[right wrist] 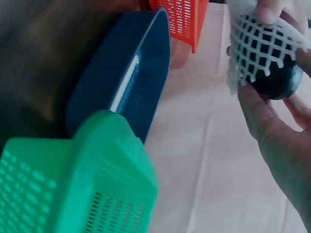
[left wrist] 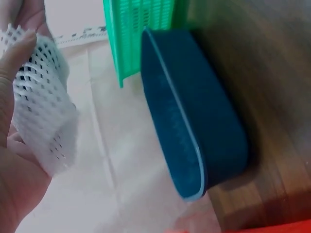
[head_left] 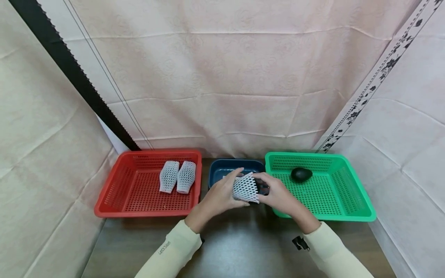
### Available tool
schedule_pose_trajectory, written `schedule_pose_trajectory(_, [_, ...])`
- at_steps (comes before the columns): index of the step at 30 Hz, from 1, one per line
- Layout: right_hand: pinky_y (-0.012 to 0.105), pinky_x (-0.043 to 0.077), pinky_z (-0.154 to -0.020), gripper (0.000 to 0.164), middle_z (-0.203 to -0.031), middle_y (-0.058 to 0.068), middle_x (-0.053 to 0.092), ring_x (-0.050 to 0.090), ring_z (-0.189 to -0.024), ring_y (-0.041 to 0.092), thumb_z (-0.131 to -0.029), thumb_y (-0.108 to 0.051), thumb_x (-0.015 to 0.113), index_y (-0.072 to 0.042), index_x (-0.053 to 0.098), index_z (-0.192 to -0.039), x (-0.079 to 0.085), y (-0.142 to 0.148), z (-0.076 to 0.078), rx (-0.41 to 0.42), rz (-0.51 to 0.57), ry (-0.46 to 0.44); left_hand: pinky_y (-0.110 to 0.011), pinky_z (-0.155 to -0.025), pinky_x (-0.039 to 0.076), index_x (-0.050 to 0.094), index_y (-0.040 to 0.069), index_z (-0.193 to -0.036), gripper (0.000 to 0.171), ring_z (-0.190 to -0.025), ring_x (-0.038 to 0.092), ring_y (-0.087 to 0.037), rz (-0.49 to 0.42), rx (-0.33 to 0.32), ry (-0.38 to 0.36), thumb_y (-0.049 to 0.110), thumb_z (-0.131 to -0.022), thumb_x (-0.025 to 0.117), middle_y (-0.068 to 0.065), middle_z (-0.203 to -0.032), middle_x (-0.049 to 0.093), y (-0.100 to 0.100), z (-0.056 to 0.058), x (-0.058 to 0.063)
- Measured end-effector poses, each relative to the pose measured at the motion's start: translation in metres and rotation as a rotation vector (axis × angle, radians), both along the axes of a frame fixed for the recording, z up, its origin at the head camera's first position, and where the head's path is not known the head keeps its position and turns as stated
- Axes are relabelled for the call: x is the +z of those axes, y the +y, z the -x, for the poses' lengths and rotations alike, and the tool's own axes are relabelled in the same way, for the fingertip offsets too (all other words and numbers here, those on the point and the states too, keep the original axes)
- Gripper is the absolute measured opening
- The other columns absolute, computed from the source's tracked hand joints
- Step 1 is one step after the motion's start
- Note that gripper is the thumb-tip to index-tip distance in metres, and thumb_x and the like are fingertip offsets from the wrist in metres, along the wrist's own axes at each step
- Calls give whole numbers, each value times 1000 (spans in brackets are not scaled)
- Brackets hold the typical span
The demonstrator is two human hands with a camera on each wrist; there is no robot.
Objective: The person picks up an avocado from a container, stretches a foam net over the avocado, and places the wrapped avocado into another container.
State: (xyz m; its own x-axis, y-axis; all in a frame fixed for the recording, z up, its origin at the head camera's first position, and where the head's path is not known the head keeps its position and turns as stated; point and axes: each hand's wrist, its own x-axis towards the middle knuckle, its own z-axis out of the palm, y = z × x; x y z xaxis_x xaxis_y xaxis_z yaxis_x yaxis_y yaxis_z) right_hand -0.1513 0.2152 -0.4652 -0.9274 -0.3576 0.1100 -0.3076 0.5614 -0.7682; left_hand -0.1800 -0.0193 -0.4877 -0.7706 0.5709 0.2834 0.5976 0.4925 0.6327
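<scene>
Both hands are raised in front of the blue bin, around a dark avocado (right wrist: 281, 82) partly inside a white foam net sleeve (head_left: 244, 188). From the left, my left hand (head_left: 220, 195) grips the sleeve, thumb on the near side. My right hand (head_left: 279, 195) holds the avocado at the sleeve's open end, fingertips at the net's edge. The right wrist view shows the avocado's rounded end sticking out of the mesh; the rest sits behind netting. A second dark avocado (head_left: 301, 175), bare, lies in the green basket (head_left: 326, 202).
At the left, a red basket (head_left: 139, 193) holds two white netted pieces (head_left: 169, 176) side by side. The blue bin (head_left: 216, 170) stands between the baskets, with something white inside it. Behind them hangs a pale cloth (head_left: 208, 77). A brown table (head_left: 240, 247) lies under everything.
</scene>
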Motion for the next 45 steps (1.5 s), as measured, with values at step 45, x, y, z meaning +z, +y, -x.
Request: schedule_pose_trajectory(45, [28,58,-87,51,-123,13,69,68,-104,21,-88,-10,82,-8,60,-134,-12,-4,-1,-68,171,-9,-40,-105,53,47,21,-149,74,-130,53,-21,-373,25,-362,24,-85,85,2,-147,55,-14,-11,-13])
